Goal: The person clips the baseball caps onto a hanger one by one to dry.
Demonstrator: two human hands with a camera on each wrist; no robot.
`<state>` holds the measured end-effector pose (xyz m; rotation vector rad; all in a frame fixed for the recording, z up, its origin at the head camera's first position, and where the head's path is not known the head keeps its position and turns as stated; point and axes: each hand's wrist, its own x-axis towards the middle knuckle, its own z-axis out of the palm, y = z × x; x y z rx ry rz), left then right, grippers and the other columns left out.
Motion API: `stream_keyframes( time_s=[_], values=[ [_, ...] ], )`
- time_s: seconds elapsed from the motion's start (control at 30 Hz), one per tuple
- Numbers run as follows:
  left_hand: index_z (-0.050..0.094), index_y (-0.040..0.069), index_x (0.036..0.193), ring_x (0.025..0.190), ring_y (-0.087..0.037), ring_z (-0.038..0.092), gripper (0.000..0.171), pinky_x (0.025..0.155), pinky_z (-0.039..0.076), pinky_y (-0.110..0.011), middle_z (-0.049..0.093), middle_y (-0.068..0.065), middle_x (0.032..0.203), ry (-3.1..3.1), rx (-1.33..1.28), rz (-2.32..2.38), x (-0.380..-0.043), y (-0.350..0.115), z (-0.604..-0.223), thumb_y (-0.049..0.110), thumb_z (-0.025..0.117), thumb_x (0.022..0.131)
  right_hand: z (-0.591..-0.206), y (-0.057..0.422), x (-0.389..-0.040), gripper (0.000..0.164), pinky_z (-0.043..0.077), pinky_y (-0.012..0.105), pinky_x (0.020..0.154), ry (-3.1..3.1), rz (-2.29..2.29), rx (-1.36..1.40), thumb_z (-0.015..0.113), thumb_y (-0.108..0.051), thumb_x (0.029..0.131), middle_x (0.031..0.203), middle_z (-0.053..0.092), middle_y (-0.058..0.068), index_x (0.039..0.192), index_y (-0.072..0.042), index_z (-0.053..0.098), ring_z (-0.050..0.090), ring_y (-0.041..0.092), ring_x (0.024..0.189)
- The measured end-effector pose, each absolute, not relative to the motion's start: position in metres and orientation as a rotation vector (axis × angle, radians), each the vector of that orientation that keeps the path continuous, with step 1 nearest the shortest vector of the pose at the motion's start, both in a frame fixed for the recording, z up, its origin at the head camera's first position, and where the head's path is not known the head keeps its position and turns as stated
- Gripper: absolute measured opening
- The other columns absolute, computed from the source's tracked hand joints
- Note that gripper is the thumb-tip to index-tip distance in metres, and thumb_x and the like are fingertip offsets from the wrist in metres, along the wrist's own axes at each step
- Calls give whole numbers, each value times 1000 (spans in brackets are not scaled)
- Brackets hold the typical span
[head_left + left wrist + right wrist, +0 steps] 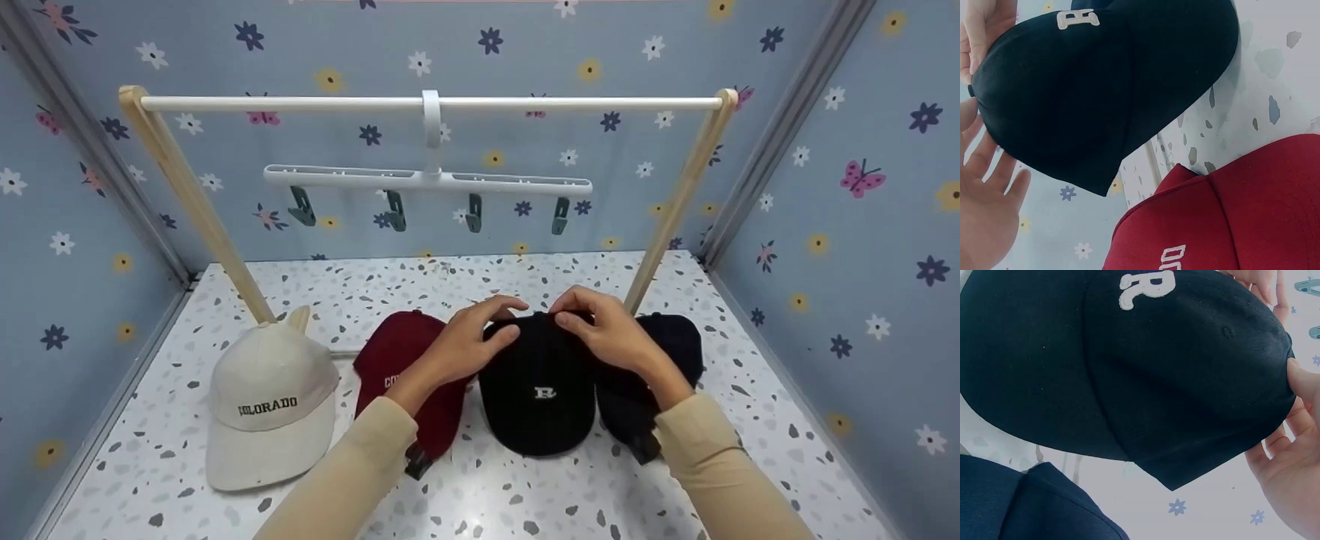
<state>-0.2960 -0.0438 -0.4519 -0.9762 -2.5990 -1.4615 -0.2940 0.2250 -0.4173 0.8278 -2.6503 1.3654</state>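
Head view — your left hand (474,330) and right hand (611,334) pinch the black cap (536,364) at its crown, fingers narrow on it, between the red cap (401,341) and navy cap (679,345) — clips (395,211) on the hanger (431,181) carry no cap yet, so barely started, I'd judge.
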Motion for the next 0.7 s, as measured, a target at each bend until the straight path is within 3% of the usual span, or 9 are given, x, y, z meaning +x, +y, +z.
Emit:
stream_keyframes(
  time_s=[0.3, 0.5, 0.7],
  values=[
    [68, 21, 125, 104, -16, 67, 17, 101, 51, -41, 73, 3, 106, -2563, -940, -1570, -296, -39, -449, 21, 65, 108, -419, 227, -292, 8, 51, 35, 98, -2640, 1369, 778, 67, -11, 105, 104, 75, 2, 109, -10, 74, 68, 18, 104],
    [73, 19, 118, 98, -14, 67, 13, 95, 54, -37, 74, 5, 101, -2540, -914, -1557, -296, -37, -442, 19, 69, 106, -416, 230, -291, 8, 52, 33, 88, -2653, 1343, 776, 67, -12, 105, 103, 75, 1, 110, -12, 74, 67, 19, 95],
    [74, 19, 117, 94, -12, 67, 13, 91, 55, -35, 74, 5, 100, -2507, -908, -1554, -297, -33, -437, 17, 70, 105, -413, 233, -291, 8, 53, 36, 91, -2653, 1309, 786, 68, -11, 105, 101, 75, -1, 110, -13, 75, 69, 17, 97]
  ],
)
